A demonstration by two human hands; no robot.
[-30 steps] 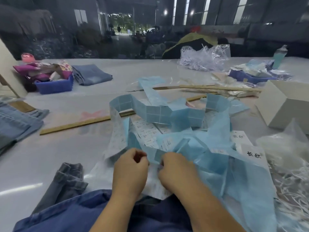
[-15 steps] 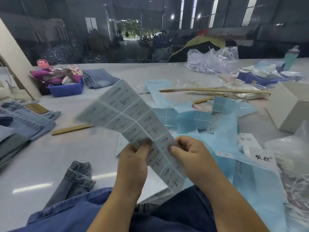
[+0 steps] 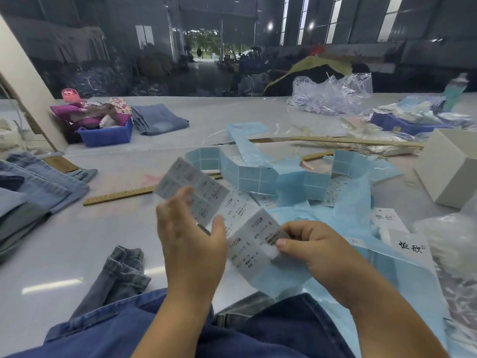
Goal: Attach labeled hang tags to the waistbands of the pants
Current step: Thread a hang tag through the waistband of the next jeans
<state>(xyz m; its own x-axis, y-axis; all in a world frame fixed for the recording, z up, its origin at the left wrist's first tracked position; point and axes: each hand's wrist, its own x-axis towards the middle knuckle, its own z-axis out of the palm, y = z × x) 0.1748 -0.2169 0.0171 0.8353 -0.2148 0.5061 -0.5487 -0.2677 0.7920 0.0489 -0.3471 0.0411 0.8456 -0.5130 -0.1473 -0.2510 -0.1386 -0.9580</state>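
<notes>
Paper label strip (image 3: 232, 223), stiffly raised half a second ago, now sags in folds between the hands above the dark jeans (image 3: 258, 332) at 6 o'clock. It is thin, glossy, printed in small rectangles. Left hand (image 3: 191, 244) has loosened, fingers spread, thumb touching the strip. Right hand (image 3: 317, 251) pinches a label's edge between thumb and forefinger. Blue backing paper (image 3: 260, 174) trails toward 1 o'clock.

1. A white strip of printed sticker labels (image 3: 233, 220), folded in zigzag panels, is held up between both hands, slanting away to the upper left.
2. White card hang tags with black characters (image 3: 409, 245) lie flat just right of the right hand.
3. Dark blue denim pants (image 3: 124, 329) lie crumpled below both wrists.
</notes>
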